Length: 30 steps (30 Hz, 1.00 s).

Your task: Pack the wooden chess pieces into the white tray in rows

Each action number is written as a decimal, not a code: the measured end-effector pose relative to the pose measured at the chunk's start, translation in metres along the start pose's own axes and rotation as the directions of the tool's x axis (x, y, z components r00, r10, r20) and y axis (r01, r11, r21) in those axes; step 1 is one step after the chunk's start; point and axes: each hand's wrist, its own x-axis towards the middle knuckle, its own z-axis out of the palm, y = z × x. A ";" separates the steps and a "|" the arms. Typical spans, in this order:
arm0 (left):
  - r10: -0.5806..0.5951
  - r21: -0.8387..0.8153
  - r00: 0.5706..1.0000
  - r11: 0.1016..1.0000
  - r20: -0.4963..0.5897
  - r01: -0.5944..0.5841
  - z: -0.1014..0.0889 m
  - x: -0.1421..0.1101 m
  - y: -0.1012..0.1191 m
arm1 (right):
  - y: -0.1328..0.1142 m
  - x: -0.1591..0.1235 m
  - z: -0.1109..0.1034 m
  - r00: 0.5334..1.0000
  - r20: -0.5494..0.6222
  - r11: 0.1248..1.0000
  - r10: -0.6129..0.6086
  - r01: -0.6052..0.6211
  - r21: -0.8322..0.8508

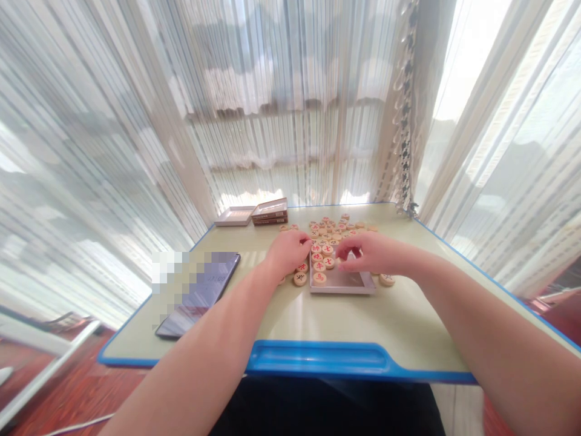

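Xiangqi pieces, some in a tray, some loose
So there's a tablet left of the left hand, fingers bunched by the tray, can't tell if gripping; trayed pieces sit between the hands; right hand hangs over the tray, thumb and fingers curled, can't tell if pinching one.
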 end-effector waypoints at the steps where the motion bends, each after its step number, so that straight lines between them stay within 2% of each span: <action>1: 0.009 -0.002 1.000 1.000 -0.022 -0.009 0.000 0.000 0.001 | -0.001 0.000 0.000 1.000 -0.003 0.999 -0.007 0.007 0.041; 4: 0.036 -0.058 0.990 0.997 -0.136 -0.044 -0.003 -0.001 0.008 | -0.003 0.002 0.002 0.999 -0.051 0.989 0.002 0.005 0.151; 6: 0.035 -0.142 0.984 0.988 -0.173 -0.060 -0.006 -0.003 0.013 | -0.003 0.003 0.003 0.995 -0.096 0.981 0.004 0.015 0.194; 14: 0.019 -0.346 0.998 0.937 -0.060 -0.038 -0.011 -0.006 0.025 | -0.004 0.003 0.005 0.982 -0.187 0.912 0.005 0.072 0.404; 20: -0.007 -0.618 0.999 0.785 0.048 0.036 -0.014 -0.008 0.028 | -0.006 0.004 0.007 0.963 -0.269 0.885 0.005 0.121 0.449; 26: -0.028 -0.627 0.999 0.779 0.017 0.032 -0.012 -0.007 0.027 | -0.010 0.005 0.010 0.948 -0.319 0.906 0.007 0.129 0.404; 30: -0.023 -0.599 0.998 0.799 0.056 0.052 -0.013 -0.008 0.026 | -0.010 0.008 0.014 0.922 -0.386 0.929 0.011 0.134 0.346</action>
